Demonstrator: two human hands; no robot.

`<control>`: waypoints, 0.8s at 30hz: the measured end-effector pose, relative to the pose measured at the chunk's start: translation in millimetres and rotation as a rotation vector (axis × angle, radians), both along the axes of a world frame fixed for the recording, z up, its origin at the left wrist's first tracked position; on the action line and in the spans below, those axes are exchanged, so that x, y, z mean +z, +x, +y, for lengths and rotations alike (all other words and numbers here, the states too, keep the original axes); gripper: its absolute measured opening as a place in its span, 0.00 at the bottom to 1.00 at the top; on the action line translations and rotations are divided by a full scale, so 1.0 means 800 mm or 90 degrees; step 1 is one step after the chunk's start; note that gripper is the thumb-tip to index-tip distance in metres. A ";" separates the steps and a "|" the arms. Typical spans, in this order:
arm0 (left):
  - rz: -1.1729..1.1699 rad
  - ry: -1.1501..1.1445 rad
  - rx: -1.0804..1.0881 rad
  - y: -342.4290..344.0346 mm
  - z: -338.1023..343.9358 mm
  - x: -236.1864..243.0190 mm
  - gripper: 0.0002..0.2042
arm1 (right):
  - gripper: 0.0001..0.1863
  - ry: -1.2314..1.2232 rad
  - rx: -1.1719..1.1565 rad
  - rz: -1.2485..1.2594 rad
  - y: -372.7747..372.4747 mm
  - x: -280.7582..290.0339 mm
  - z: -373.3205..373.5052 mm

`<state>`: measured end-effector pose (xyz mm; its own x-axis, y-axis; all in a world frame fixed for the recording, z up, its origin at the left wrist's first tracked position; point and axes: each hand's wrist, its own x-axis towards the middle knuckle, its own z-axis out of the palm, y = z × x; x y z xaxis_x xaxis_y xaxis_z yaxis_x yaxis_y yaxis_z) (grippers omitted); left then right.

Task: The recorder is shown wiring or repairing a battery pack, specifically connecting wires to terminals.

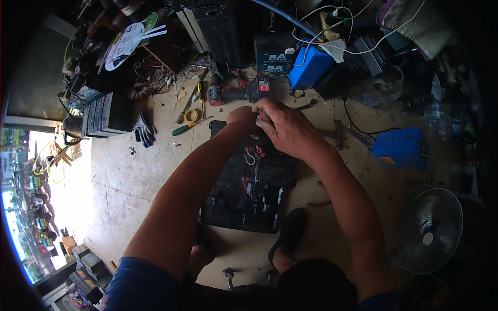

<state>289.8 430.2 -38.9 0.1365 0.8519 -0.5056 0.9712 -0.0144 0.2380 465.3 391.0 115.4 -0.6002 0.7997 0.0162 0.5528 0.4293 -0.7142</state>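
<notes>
Seen close together over the far end of the black case point(275, 173): left hand point(240, 115) and right hand point(286, 127). At the right, fingers curled in, thumb and forefinger nearly closed around a small dark reddish piece point(263, 116); cannot tell its kind. At the left, fingers mostly hidden; cannot tell wide or narrow, nor any hold.

Case flat on the floor point(132, 173), just ahead of the right shoe point(293, 225). On its top, near the hands: looped wire point(251, 157) with red clips; nearer the body, a thin red wire point(245, 184).

Just beyond the case: red-and-black drill point(236, 94), on its side. Left of that: yellow tape point(192, 115), with a green-handled screwdriver point(180, 129) just beside. Farther left: glove point(143, 129), beside stacked black blocks point(108, 115).

To the right of the case: hammer point(337, 136), then a blue pack point(399, 149). Nearer the body on that side, well apart: fan point(433, 230).
</notes>
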 end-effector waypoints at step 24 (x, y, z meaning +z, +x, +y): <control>-0.360 -0.231 -0.110 -0.066 -0.054 -0.024 0.11 | 0.15 0.113 -0.157 0.030 -0.003 -0.019 -0.020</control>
